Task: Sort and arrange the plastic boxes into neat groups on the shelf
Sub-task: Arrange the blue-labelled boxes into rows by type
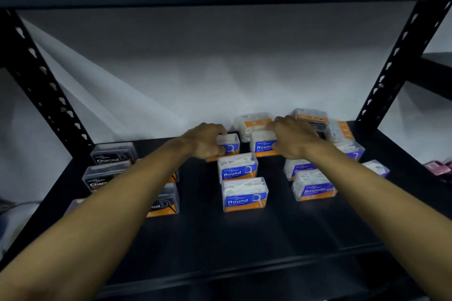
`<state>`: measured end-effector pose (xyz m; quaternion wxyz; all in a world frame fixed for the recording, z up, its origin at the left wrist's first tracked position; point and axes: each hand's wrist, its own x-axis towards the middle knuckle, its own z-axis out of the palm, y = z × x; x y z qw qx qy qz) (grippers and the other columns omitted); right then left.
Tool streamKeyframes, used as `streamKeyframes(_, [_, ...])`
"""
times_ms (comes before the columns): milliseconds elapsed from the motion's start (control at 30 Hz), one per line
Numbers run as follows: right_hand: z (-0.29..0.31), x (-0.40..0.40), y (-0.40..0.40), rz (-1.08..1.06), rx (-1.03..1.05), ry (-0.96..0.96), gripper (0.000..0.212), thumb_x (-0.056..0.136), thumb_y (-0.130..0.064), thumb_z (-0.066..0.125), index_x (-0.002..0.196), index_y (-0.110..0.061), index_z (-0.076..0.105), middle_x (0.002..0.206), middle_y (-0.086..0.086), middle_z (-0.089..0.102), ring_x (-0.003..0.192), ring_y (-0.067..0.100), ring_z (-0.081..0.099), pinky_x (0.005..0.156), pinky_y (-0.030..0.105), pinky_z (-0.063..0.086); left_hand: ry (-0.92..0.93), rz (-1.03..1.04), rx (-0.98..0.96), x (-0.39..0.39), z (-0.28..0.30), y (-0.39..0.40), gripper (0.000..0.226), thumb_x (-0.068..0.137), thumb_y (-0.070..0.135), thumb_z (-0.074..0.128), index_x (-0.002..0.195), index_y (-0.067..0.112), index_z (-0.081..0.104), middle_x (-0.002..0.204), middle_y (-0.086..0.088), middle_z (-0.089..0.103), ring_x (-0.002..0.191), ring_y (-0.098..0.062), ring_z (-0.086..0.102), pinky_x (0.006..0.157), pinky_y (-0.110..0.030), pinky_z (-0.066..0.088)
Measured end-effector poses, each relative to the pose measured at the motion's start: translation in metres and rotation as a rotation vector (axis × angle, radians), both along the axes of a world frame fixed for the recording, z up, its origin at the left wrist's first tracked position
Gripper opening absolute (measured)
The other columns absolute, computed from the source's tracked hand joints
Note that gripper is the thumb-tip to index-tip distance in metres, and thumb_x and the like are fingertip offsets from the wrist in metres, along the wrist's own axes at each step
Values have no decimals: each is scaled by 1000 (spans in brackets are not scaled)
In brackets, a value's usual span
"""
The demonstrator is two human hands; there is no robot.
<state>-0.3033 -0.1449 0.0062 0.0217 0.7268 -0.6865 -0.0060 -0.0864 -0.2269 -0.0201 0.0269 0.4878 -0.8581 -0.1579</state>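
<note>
Hands work the back of the shelf (244, 239): left hand (208, 140) grips one Round box (228, 145), right hand (292, 138) grips another (263, 145). Likely they are being lined up behind the two Round boxes (241, 182) in front, extending that group.

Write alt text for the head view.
Left hand and right hand each grip a blue-labelled "Round" box at the back of a black shelf, with Charcoal boxes left and Smooth boxes right.
</note>
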Motion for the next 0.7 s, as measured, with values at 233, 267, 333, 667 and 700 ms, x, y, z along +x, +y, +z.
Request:
streamKeyframes(233, [-10, 0, -1, 0, 42, -24, 52, 86, -19, 58, 136, -20, 45, 134, 6, 48, 121, 27, 43, 91, 40, 40, -10, -20, 8, -2, -4, -3, 46, 86, 31, 68, 129, 23, 54, 132, -2, 57, 114, -21, 55, 96, -38, 47])
streamKeyframes(267, [-11, 0, -1, 3, 46, -23, 52, 86, -19, 58, 136, -20, 45, 134, 6, 48, 121, 27, 43, 92, 41, 40, -8, -23, 16, -1, -4, -3, 46, 87, 30, 67, 130, 23, 53, 132, -2, 57, 115, -21, 55, 97, -39, 47])
streamKeyframes(333, [-14, 0, -2, 5, 48, -23, 52, 85, -19, 59, 135, -20, 45, 134, 6, 48, 121, 27, 43, 92, 41, 40, 0, -21, 32, 0, -6, -3, 47, 88, 29, 67, 132, 22, 52, 134, -3, 56, 117, -21, 54, 97, -38, 47])
streamKeyframes(667, [-24, -1, -4, 14, 42, -43, 48, 85, -18, 56, 133, -18, 48, 129, 8, 51, 116, 28, 47, 87, 40, 42, 140, -35, -269, 9, 20, 31, 40, 91, 44, 58, 128, 27, 55, 120, 8, 59, 115, -13, 47, 86, -28, 42])
streamKeyframes(700, [-24, -1, -4, 15, 41, -47, 48, 85, -17, 56, 133, -18, 48, 129, 8, 51, 116, 28, 47, 86, 40, 42, 114, -70, -267, 8, 22, 36, 39, 90, 46, 59, 125, 28, 57, 116, 9, 60, 112, -13, 49, 83, -29, 42])
